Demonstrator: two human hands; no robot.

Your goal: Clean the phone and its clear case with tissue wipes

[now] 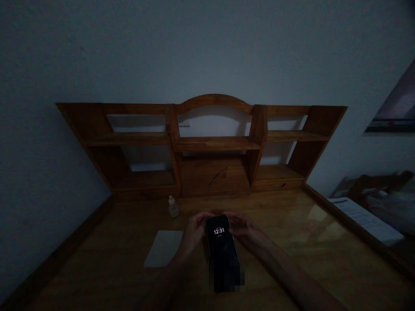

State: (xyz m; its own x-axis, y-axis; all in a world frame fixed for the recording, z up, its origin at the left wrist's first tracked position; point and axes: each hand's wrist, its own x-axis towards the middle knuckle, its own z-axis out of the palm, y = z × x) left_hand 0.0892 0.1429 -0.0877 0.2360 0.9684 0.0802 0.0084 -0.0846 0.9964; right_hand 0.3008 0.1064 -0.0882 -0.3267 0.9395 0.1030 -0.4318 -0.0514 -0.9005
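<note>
A dark smartphone (223, 246) is at the front middle of the desk, its lit screen reading 12:31. My left hand (197, 226) is closed on the left edge of the phone's far end. On the opposite edge, my right hand (241, 226) grips it, the thumb near the screen's side. Fingers behind the phone are hidden. The phone's near end is blurred into blocks, and I cannot tell whether it touches the desk. Left of my left hand lies a pale flat sheet or pad (164, 248). Beyond that stands a small clear bottle (173, 207) with a whitish cap.
A wooden shelf unit (217, 143) stands along the back of the wooden desk (275, 207), against the wall. A wall socket (183, 122) shows through its frame. Raised wooden edges border the desk. To the right, papers (366, 220) lie beyond the edge, near a chair back (378, 183). The room is dim.
</note>
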